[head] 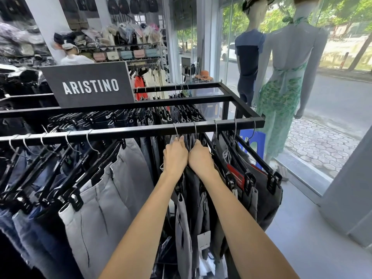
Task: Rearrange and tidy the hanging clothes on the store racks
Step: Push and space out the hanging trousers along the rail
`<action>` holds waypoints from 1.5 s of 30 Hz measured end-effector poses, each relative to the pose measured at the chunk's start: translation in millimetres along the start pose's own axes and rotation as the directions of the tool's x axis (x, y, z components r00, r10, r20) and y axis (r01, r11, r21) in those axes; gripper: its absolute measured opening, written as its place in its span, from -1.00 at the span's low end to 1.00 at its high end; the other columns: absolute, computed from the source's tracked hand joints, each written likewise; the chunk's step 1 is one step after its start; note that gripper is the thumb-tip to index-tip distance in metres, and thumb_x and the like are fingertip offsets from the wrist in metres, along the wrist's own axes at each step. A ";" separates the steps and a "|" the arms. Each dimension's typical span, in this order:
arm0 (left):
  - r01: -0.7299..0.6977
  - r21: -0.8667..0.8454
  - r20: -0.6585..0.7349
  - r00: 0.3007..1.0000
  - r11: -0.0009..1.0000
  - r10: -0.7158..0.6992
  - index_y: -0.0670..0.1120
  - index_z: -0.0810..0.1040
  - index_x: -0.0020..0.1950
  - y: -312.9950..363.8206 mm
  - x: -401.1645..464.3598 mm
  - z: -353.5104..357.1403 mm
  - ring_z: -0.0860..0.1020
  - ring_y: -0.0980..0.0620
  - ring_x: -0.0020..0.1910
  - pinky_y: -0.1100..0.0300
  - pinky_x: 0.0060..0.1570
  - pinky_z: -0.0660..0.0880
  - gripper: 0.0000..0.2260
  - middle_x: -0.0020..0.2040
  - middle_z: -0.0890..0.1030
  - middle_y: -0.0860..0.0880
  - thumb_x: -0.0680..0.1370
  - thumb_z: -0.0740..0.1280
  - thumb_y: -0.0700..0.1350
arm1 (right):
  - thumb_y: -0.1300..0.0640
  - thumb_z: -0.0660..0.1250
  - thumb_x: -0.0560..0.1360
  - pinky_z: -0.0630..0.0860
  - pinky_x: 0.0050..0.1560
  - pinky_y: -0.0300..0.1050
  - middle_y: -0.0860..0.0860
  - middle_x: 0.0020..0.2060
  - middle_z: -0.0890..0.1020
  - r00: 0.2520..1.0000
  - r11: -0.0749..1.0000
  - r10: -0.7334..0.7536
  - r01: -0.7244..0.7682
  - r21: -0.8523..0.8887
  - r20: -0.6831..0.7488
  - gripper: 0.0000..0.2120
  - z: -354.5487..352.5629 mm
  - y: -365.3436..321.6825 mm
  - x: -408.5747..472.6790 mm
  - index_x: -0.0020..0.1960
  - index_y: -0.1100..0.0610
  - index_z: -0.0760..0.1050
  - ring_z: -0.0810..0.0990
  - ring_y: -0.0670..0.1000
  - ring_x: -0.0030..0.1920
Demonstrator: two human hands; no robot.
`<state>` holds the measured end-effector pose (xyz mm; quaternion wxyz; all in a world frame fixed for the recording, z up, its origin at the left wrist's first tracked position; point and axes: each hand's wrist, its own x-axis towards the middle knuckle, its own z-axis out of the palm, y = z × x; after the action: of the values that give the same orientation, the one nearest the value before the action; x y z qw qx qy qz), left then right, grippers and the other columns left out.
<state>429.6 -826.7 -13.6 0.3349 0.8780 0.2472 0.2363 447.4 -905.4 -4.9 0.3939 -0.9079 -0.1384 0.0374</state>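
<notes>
Black square-tube rail (128,132) carries wire-hooked clip hangers of smooth grey and dark trousers (112,190). At centre, left hand (175,157) and right hand (200,158) touch knuckle to knuckle, each curled round a hanger (177,130) beneath the rail. Green-print mannequin (285,81) stands at two o'clock.

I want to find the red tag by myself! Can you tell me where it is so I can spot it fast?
Start at the black front rail below the ARISTINO sign. Follow it right, past both hands, to the dark trousers nearest the window. The red tag sits at their waistbands among the black clip hangers, the only bright red thing on that rail.
</notes>
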 end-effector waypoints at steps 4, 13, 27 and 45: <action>0.005 0.002 0.037 0.999 1.000 -0.005 -0.22 0.46 0.28 -3.1 5.2 -0.5 0.44 -0.36 0.19 -0.11 0.18 0.37 -0.59 0.17 0.53 -0.32 0.68 -0.04 -0.03 | 0.17 0.05 0.59 0.51 0.14 0.18 0.25 0.15 0.57 1.000 1.000 -0.006 0.006 -0.007 -0.003 -0.69 -1.2 -0.8 -0.5 0.28 0.21 0.36 0.55 0.29 0.13; 0.008 -0.006 0.078 0.997 1.000 -0.007 -0.31 0.43 0.10 -2.0 1.8 -9.2 0.41 -0.34 0.13 -0.11 0.13 0.35 -0.73 0.14 0.53 -0.31 0.63 -0.03 -0.27 | 0.20 0.10 0.56 0.48 0.11 0.13 0.25 0.16 0.55 1.000 0.999 -0.004 0.005 -0.032 0.020 -0.67 -3.6 -0.5 -0.4 0.31 0.22 0.34 0.53 0.30 0.16; 0.019 0.101 0.139 0.990 0.995 -0.033 -0.08 0.43 0.39 -31.8 -4.2 -50.6 0.50 -0.23 0.23 -0.02 0.16 0.45 -0.47 0.13 0.63 -0.16 0.52 0.17 0.20 | 0.08 0.19 0.61 0.35 0.28 0.12 0.34 0.31 0.40 0.990 0.942 -0.079 0.036 -0.335 -0.115 -0.50 -13.5 -40.0 -22.6 0.38 0.44 0.30 0.36 0.32 0.33; -0.054 0.206 -0.227 0.969 0.977 0.101 -0.24 0.54 0.00 -186.3 24.3 -211.8 0.45 -0.17 0.09 0.05 0.02 0.38 -0.81 0.00 0.54 -0.17 0.54 0.23 -0.15 | 0.06 0.28 0.60 0.37 0.19 -0.17 0.16 0.31 0.54 0.995 0.970 -0.068 0.050 0.237 0.067 -0.40 166.1 -178.8 -71.9 0.56 0.19 0.18 0.46 0.15 0.34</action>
<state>273.9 -590.8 1.8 0.2045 0.8816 0.2729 0.3263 309.5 -692.0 7.8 0.4939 -0.8484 -0.1747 0.0758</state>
